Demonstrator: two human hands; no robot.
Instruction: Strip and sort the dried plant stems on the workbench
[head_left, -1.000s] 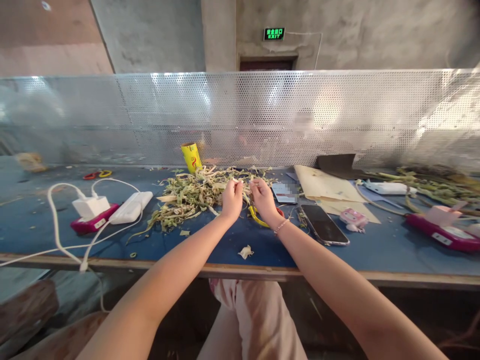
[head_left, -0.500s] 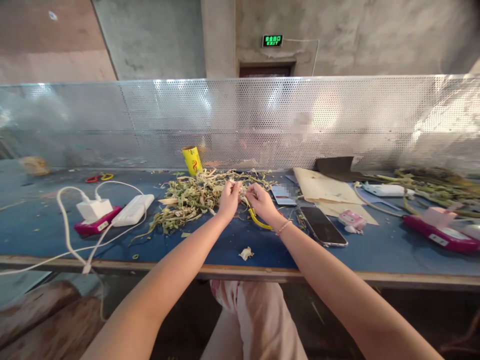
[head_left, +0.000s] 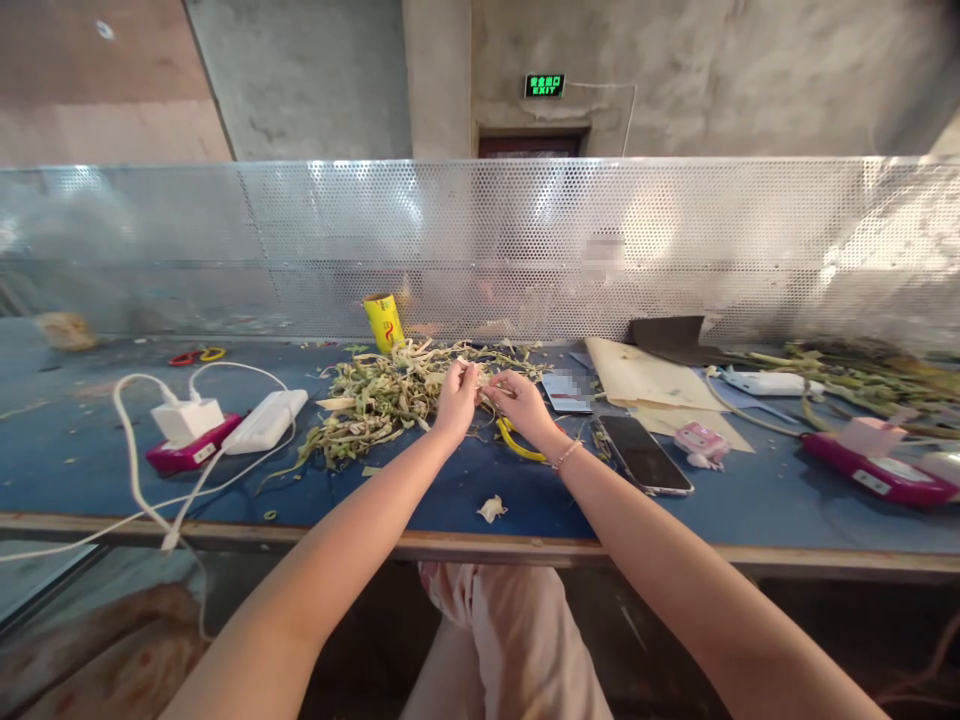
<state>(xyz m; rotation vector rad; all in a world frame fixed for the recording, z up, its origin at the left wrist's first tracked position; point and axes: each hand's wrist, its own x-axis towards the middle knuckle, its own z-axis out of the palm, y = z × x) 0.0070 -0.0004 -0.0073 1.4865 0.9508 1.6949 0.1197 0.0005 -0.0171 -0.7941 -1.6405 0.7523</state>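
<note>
Left hand [head_left: 456, 402], right hand [head_left: 523, 404], centre | fingers pinched, content unclear | dry yellow-green plant heap [head_left: 379, 402] beside: gentle pinch seems best

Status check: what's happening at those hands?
Left hand, right hand close together; grip unclear. Dried green-and-tan plant heap beside left hand. Curved yellow handle near right hand.

Blue tabletop [head_left: 82, 440] with a heap of plant strips [head_left: 375, 400], a yellow tube [head_left: 385, 322] and a black-screened phone [head_left: 646, 455]

Workshop-like room, bare concrete wall [head_left: 720, 80], lit exit sign [head_left: 544, 85], perforated metal partition [head_left: 345, 230], long blue worktable [head_left: 420, 500]
</note>
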